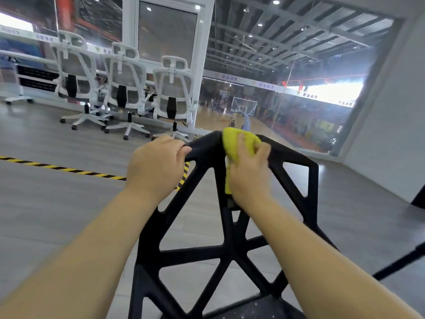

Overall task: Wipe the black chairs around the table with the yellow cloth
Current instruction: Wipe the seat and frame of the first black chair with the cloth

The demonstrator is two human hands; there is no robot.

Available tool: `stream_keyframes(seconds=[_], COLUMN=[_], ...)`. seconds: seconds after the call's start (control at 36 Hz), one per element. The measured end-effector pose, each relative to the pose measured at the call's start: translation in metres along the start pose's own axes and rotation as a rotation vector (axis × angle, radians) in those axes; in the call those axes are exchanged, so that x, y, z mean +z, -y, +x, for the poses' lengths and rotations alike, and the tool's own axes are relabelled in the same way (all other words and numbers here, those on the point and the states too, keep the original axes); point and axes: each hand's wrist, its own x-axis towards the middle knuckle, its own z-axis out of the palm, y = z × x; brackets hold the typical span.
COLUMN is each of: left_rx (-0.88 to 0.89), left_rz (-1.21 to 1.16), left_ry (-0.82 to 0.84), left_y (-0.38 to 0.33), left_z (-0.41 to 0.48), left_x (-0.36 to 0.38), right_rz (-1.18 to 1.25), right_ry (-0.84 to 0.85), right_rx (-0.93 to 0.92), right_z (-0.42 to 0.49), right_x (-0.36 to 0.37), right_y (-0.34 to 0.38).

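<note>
Clasping one black chair (232,249): left hand (158,166); right hand (250,173) clutches one yellow cloth (234,143); three white chairs (127,74) beyond.

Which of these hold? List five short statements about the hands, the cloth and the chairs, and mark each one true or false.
1. The right hand holds the yellow cloth against the back of the black chair. True.
2. The left hand hangs free and touches nothing. False: it grips the top edge of the chair's back.
3. Three white office chairs stand in a row at the far left. True.
4. The cloth lies on the floor. False: it is draped over the top edge of the chair's back.
5. The floor tape is red and white. False: it is striped yellow and black.
</note>
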Motion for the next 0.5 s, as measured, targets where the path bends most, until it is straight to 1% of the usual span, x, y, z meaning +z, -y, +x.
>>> stream_keyframes(seconds=[0.06, 0.17, 0.22, 0.28, 0.33, 0.42, 0.5], left_rx=[-0.006, 0.004, 0.000, -0.001, -0.001, -0.015, -0.092], left_rz=[0.002, -0.012, -0.008, -0.004, -0.013, -0.042, -0.111], left_ry=[-0.002, 0.002, -0.008, -0.016, -0.013, -0.011, 0.028], left_y=[0.001, 0.000, -0.002, -0.004, -0.005, -0.007, -0.010], left_z=[-0.001, -0.001, -0.002, -0.004, -0.007, -0.014, -0.022], left_x=[-0.001, -0.001, -0.001, -0.003, -0.004, -0.007, -0.011], right_rz=[-0.004, -0.055, -0.083, -0.063, -0.040, -0.066, -0.131], right_ry=[-0.009, -0.019, -0.008, 0.019, 0.049, 0.042, 0.050], right_rx=[-0.124, -0.288, -0.291, -0.257, -0.265, -0.336, -0.474], right_z=[-0.010, -0.011, -0.017, -0.033, -0.054, -0.077, -0.092], right_x=[0.006, 0.003, 0.002, 0.007, 0.012, 0.015, 0.010], right_y=[0.010, -0.016, -0.027, -0.028, -0.028, -0.026, -0.023])
